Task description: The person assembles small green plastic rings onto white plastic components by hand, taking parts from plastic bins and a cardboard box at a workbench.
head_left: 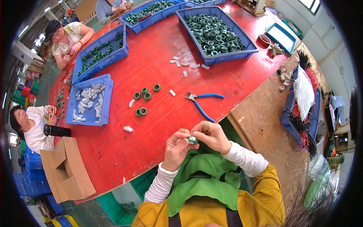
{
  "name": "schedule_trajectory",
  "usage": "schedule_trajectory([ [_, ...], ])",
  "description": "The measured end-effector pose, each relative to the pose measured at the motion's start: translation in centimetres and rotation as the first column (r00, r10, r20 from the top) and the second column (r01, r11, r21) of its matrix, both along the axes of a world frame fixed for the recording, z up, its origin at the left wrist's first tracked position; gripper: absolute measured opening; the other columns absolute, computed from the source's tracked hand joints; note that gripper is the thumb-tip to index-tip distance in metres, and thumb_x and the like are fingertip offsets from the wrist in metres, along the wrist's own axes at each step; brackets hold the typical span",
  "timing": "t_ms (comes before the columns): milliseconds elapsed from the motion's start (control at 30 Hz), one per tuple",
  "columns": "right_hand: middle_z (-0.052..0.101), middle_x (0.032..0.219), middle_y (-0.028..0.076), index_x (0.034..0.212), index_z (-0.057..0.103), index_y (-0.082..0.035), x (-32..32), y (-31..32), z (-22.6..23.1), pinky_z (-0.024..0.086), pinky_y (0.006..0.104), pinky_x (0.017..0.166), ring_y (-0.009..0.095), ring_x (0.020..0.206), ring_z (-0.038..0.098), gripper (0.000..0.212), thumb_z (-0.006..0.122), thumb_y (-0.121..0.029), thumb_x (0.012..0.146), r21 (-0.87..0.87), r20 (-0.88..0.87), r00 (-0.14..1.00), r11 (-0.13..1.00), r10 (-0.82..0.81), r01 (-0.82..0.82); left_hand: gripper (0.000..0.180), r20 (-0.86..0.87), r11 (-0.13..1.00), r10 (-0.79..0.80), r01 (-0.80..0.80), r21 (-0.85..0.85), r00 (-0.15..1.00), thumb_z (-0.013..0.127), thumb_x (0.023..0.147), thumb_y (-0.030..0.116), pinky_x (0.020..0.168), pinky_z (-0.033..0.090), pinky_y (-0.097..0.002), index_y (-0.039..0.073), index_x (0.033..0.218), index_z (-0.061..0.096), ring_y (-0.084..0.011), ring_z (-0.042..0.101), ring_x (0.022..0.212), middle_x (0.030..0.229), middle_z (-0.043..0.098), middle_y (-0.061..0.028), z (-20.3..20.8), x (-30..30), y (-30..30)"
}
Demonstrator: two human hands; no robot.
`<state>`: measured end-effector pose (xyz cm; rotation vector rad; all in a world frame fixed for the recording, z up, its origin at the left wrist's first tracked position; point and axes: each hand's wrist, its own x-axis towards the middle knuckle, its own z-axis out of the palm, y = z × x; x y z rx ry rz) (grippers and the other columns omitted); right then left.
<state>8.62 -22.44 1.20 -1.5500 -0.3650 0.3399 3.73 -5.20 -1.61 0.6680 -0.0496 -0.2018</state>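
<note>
Pinching one green ring [193, 140] with the fingers of my left hand [176, 149] and right hand [212, 136], I hold both forearms angled inward near the red bench [113, 151].

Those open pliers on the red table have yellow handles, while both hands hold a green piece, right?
Not quite: the head view shows the open pliers on the red table have blue handles. The left hand and right hand do hold a green piece.
</note>
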Motion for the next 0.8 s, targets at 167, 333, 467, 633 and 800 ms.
schedule_trajectory([
  [167, 0.061, 0.089, 0.006, 0.098, 0.061, 0.002, -0.2, -0.2, 0.7, 0.048, 0.0283, 0.077, 0.014, 0.089, 0.058, 0.014, 0.060, -0.010, 0.091, 0.068, 0.168, 0.977, 0.987, 0.131, -0.144, 0.013, -0.050, 0.998, 0.042, -0.044, -0.042, 0.998, 0.057, 0.093, 0.010, 0.082, 0.058, -0.0391, 0.006, 0.106, 0.060, -0.0218, 0.063, 0.093, 0.109, 0.056, -0.0081, 0.0, -0.2, -0.1],
  [333, 0.059, 0.092, 0.009, 0.098, 0.060, 0.002, 0.0, -0.8, -0.2, 0.048, 0.0319, 0.076, 0.018, 0.089, 0.057, 0.013, 0.060, -0.008, 0.090, -0.066, 0.271, 0.948, 0.986, 0.166, -0.154, 0.017, -0.080, 1.000, 0.000, 0.001, 0.012, 0.997, 0.058, 0.093, 0.013, 0.081, 0.057, -0.0392, 0.004, 0.109, 0.058, -0.0213, 0.064, 0.093, 0.104, 0.060, -0.0095, 0.6, 0.1, -0.2],
  [467, 0.058, 0.095, 0.011, 0.101, 0.060, 0.001, 0.0, -1.0, -0.1, 0.049, 0.0334, 0.069, 0.024, 0.084, 0.058, 0.021, 0.066, -0.012, 0.086, -0.129, 0.296, 0.938, 0.981, 0.179, -0.146, 0.019, -0.038, 0.994, 0.011, -0.007, 0.110, 0.999, 0.058, 0.093, 0.013, 0.081, 0.056, -0.0382, 0.003, 0.110, 0.058, -0.0208, 0.064, 0.091, 0.102, 0.062, -0.0093, 0.9, 0.3, 0.1],
  [633, 0.058, 0.096, 0.008, 0.101, 0.061, -0.004, 0.2, -0.5, 1.6, 0.049, 0.0345, 0.067, 0.024, 0.084, 0.058, 0.030, 0.073, -0.012, 0.074, -0.158, 0.579, 0.814, 0.985, 0.035, 0.070, 0.020, -0.026, 0.993, 0.010, -0.007, 0.121, 1.000, 0.055, 0.095, 0.012, 0.085, 0.054, -0.0384, 0.002, 0.111, 0.056, -0.0206, 0.063, 0.096, 0.108, 0.062, -0.0096, 0.0, 0.4, 0.3],
  [800, 0.059, 0.095, 0.005, 0.092, 0.065, -0.006, 0.6, -0.2, 1.6, 0.048, 0.0341, 0.065, 0.023, 0.081, 0.059, 0.030, 0.076, -0.009, 0.064, -0.229, 0.891, 0.437, 0.954, 0.125, 0.195, 0.018, -0.071, 0.990, 0.028, -0.018, 0.140, 0.997, 0.055, 0.095, 0.011, 0.083, 0.053, -0.0346, 0.003, 0.111, 0.055, -0.0195, 0.064, 0.094, 0.102, 0.064, -0.0104, 0.0, 0.4, -0.2],
])
